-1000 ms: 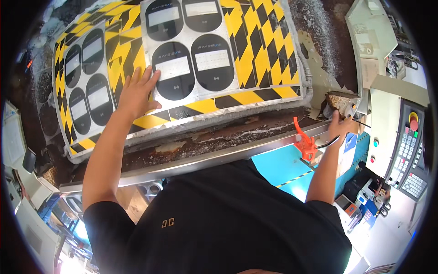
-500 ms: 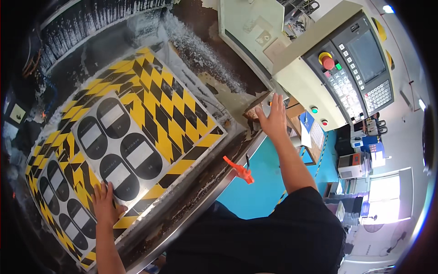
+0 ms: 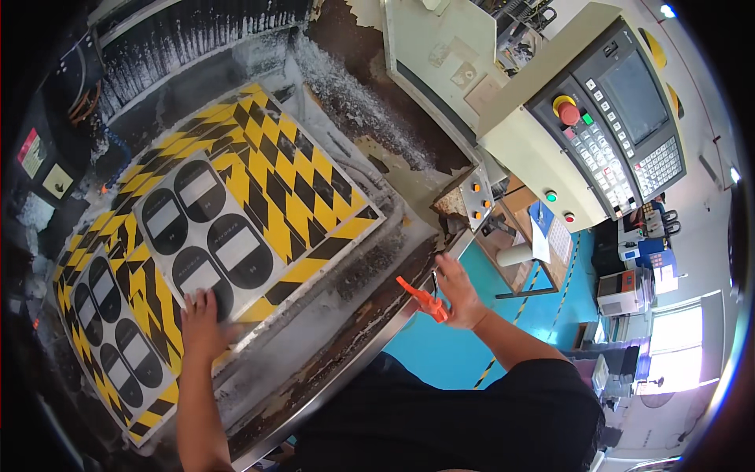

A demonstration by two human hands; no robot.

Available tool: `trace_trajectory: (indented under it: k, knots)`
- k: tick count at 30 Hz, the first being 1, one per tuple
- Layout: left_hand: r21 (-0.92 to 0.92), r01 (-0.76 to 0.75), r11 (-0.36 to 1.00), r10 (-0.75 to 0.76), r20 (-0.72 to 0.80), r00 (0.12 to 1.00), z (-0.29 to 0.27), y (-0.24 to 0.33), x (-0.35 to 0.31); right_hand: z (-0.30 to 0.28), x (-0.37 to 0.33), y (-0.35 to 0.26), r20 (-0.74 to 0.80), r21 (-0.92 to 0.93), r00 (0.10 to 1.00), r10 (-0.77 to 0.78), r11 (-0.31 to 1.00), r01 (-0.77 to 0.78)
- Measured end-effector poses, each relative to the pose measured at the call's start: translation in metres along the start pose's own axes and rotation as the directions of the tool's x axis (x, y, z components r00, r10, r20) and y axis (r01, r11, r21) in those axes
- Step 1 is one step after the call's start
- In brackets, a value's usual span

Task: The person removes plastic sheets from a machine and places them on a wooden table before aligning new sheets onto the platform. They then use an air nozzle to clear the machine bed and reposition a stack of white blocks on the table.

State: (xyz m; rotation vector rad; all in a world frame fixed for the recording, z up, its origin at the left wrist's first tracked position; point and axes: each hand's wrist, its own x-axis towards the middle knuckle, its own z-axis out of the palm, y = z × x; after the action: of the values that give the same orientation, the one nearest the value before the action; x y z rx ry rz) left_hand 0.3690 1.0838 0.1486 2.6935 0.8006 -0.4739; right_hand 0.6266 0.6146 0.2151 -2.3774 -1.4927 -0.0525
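Observation:
My left hand [image 3: 203, 326] lies with its fingers spread on the lower edge of a white sheet printed with black rounded shapes [image 3: 226, 245]; its thumb is blurred. That sheet rests on a flat bed covered in yellow-and-black striped tape [image 3: 303, 185]. A second, similar white sheet [image 3: 118, 346] lies further left on the bed. My right hand [image 3: 460, 293] hovers by the machine's front rim, fingers loosely extended, close beside an orange-handled tool [image 3: 425, 300] that looks like an air blow gun. Whether the fingers touch it, I cannot tell.
A control panel [image 3: 613, 118] with a red emergency button [image 3: 568, 112] stands at the right. Below it are a small button box [image 3: 476, 197] and a wooden table [image 3: 543, 252] with papers and a white roll. White dust coats the machine's trough [image 3: 354, 86]. The metal rim [image 3: 338, 393] runs before me.
My right hand has come down and slightly left, from near the button box to beside the orange tool. My left hand has shifted slightly right and up along the sheet's edge. The view has shifted slightly.

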Motion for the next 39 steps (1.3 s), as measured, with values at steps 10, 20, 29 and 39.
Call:
trace_trajectory:
  k: [10, 20, 29, 39]
  knots:
    - [-0.284, 0.134, 0.95, -0.197, -0.206, 0.959, 0.032, 0.011, -0.027, -0.021, -0.045, -0.038, -0.007, 0.236, 0.988, -0.156, 0.96, 0.154]
    - [-0.792, -0.278, 0.543, -0.633, -0.604, 0.484, -0.012, 0.05, -0.295, -0.073, -0.074, -0.143, 0.305, 0.568, 0.877, -0.371, 0.81, 0.145]
    - [-0.124, -0.36, 0.925, 0.182, -0.686, 0.705, 0.052, 0.202, -0.472, -0.073, -0.159, -0.158, 0.216, 0.412, 0.824, -0.523, 0.814, 0.409]
    - [-0.673, -0.017, 0.74, 0.248, 0.249, 0.936, 0.358, 0.341, -0.551, 0.006, -0.5, 0.004, 0.184, 0.455, 0.979, 0.092, 0.875, -0.168]
